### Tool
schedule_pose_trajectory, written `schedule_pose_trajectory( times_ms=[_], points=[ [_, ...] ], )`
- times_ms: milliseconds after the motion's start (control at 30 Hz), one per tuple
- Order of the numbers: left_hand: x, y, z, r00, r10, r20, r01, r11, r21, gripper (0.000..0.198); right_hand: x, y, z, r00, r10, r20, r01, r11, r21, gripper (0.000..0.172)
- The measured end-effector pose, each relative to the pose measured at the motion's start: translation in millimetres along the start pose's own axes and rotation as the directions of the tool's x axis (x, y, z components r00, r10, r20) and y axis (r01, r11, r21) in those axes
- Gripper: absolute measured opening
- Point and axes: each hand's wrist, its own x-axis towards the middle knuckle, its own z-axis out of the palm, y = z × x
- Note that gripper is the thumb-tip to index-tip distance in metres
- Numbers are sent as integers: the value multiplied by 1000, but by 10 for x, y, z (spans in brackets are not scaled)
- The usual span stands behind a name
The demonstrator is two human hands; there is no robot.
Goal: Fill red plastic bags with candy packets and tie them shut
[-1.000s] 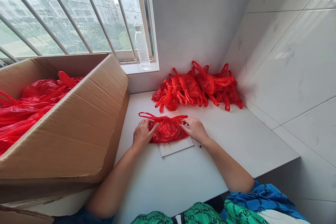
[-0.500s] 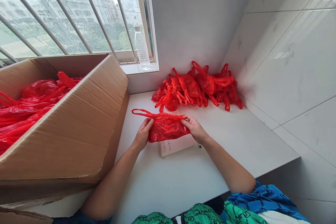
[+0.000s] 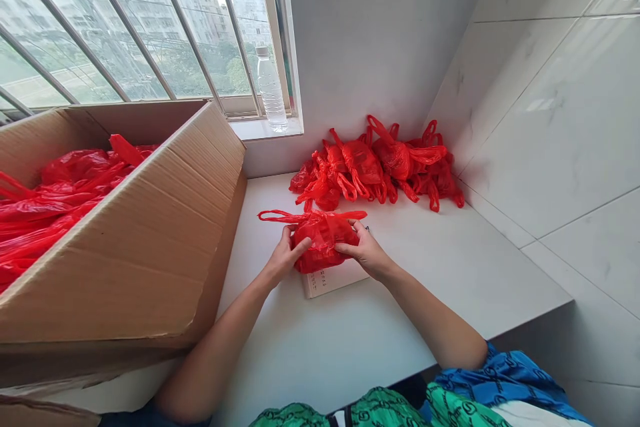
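Between my two hands is a red plastic bag (image 3: 325, 240), bunched around contents I cannot make out. My left hand (image 3: 285, 257) grips its left side, thumb on the front. On the right side my right hand (image 3: 367, 253) holds it the same way, thumb pressed against the plastic. The bag's looped handles stick out to the left and right along its top. Beneath it lies a pale book (image 3: 335, 279) with dark writing on the cover, partly covered by the bag.
Several knotted red bags (image 3: 380, 163) are heaped against the wall at the back of the white table (image 3: 320, 347). A large cardboard box (image 3: 150, 233) with more red plastic stands on the left. A clear water bottle (image 3: 271, 97) is on the windowsill.
Both hands have come closer together around the bag, and their thumbs have moved onto its front. The bag has gone from stretched and flat to rounder and more bunched.
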Motion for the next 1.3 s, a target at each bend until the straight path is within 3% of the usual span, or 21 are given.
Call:
schedule_pose_trajectory(
  times_ms=[100, 167, 267, 433, 767, 1033, 1133, 1300],
  points=[
    [-43, 34, 69, 997, 34, 62, -39, 996, 77, 83, 5, 22, 19, 999, -14, -38, 14, 1000, 13, 72],
    [-63, 68, 88, 992, 15, 124, -16, 1000, 2, 82, -8, -5, 37, 1000, 6, -27, -5, 998, 56, 71],
    [-65, 97, 53, 977, -22, 211, 53, 988, -144, 78, -35, -73, 50, 998, 59, 31, -63, 986, 153, 57],
    [-28, 50, -41, 964, -28, 264, 94, 967, -238, 74, -66, -136, 49, 996, 76, 47, -84, 977, 194, 50],
    [-9, 19, -50, 978, -76, 195, 131, 949, -287, 63, -103, -156, 89, 983, 65, 170, -96, 979, 179, 64],
    [0, -15, -59, 973, -98, 210, 159, 941, -298, 70, -99, -97, 104, 990, 63, 129, -90, 972, 216, 64],
    [3, -18, -59, 974, -106, 202, 166, 937, -309, 71, -105, -123, 114, 989, 62, 135, -90, 972, 217, 55],
    [14, -21, -53, 979, -102, 175, 155, 934, -321, 72, -84, -116, 109, 997, 61, 41, -69, 974, 217, 49]
  ],
)
